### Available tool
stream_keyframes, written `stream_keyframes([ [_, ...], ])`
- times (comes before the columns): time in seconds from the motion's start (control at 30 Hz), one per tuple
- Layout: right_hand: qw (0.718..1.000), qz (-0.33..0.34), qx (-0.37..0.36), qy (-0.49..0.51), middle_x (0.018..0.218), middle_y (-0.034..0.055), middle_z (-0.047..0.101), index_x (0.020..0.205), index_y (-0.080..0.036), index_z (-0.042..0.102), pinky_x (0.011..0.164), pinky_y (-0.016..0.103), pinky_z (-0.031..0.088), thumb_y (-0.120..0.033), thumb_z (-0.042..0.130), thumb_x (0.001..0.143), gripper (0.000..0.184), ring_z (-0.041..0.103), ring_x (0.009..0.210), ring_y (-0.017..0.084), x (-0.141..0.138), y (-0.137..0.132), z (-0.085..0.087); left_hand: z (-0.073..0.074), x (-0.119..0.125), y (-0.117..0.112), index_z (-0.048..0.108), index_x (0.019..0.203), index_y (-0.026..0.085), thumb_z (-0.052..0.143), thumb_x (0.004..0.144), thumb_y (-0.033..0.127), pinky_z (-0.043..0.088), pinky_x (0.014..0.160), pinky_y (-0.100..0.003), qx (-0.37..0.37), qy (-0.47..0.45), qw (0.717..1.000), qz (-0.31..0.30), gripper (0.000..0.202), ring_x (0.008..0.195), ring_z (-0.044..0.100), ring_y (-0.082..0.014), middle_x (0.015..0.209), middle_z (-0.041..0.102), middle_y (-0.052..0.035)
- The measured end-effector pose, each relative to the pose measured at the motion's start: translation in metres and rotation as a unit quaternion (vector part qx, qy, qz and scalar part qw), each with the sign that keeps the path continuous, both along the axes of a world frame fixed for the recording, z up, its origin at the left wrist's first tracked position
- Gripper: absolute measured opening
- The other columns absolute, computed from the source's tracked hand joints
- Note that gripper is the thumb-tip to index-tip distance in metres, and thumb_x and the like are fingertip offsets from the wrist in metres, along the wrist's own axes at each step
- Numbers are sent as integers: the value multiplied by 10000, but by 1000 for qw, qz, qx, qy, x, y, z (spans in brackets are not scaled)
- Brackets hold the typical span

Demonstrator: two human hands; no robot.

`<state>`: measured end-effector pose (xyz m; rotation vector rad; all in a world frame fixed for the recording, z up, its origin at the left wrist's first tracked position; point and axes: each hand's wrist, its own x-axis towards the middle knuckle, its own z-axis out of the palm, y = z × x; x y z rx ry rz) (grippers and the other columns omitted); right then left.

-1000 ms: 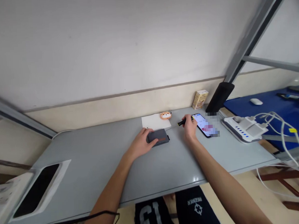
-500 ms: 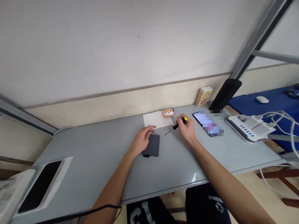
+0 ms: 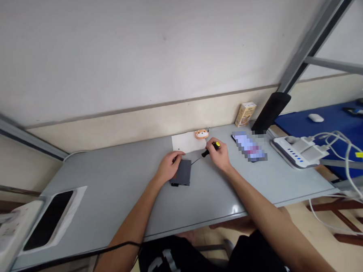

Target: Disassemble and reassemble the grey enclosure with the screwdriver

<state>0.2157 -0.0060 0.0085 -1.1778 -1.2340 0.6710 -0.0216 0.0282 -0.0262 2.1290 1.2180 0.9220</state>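
Note:
A flat dark grey box point(image 3: 182, 173), about palm-sized, lies on the table in front of me. My left hand point(image 3: 167, 168) is at its upper left side, with the fingers curled over the edge and steadying it; part of the box is hidden under them. In my right hand point(image 3: 219, 155) is a screwdriver point(image 3: 204, 153) with a black handle and a yellow end. Its thin shaft points left and down, and the tip meets the right edge of the box. Whether it sits in a screw is too small to tell.
Behind the hands lie a white paper point(image 3: 184, 142) and an orange animal-faced case point(image 3: 201, 134). To the right are a lit phone point(image 3: 245, 142), a small carton point(image 3: 245, 114) and a power strip point(image 3: 287, 157) with plugs and cables. A dark phone point(image 3: 48, 220) lies far left.
The screwdriver has moved left with my right hand, from beside the box to its right edge. My left fingers have drawn in closer around the box's upper corner. The camera view shifted slightly.

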Motion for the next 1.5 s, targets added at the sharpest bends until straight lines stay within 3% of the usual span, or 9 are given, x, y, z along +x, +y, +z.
stream_keyframes([
  [0.23,1000,19,-2,19,576,-28,492,597,-203,538,582,274,345,-256,530,788,198,438,581,123,2,0,1,1,1,0,734,1056,228,502,1000,221,536,937,-349,14,-3,1000,3,239,957,693,-183,1039,754,-32],
  [0.4,994,98,-16,45,581,-24,518,597,-205,554,574,274,358,-263,531,774,188,449,570,124,-7,-5,0,2,2,0,740,1042,223,503,990,206,536,890,-343,24,0,1000,12,243,928,685,-184,999,745,-36],
  [0.6,991,131,-23,20,577,-30,498,598,-206,556,584,273,355,-247,531,785,192,446,581,124,-18,-8,-8,8,2,-2,737,933,214,532,958,155,530,893,-361,105,-7,994,-8,215,917,652,-192,883,718,-35],
  [0.83,991,109,-35,67,584,-29,499,591,-209,551,568,269,364,-279,540,797,219,442,573,121,-12,-2,-8,26,11,-15,709,923,207,548,948,132,518,901,-398,164,-2,984,-74,180,916,632,-200,915,714,-44],
  [0.97,990,114,-37,68,597,-25,508,593,-207,554,563,265,366,-285,539,793,214,446,575,119,-11,0,-11,30,16,-22,708,937,209,534,961,162,525,934,-410,149,5,983,-106,182,923,642,-202,928,710,-54],
  [1.2,989,72,-70,105,575,-25,467,581,-210,536,512,253,350,-343,534,780,240,428,543,113,-9,2,-12,35,17,-25,723,936,227,513,975,241,532,964,-429,87,29,991,-99,214,952,654,-221,950,711,-69],
  [1.4,983,-20,-76,164,584,-33,444,592,-214,510,495,240,340,-394,520,780,260,404,545,108,1,14,-17,39,16,-26,742,1015,248,660,941,355,500,1014,-438,77,70,983,-148,154,1003,638,-233,1023,700,-61],
  [1.5,974,-63,-82,202,606,-30,460,616,-215,517,502,242,352,-423,531,781,266,417,563,113,7,20,-19,34,18,-24,745,954,252,716,914,398,463,1065,-454,79,79,985,-135,155,979,637,-225,1009,688,-46],
])
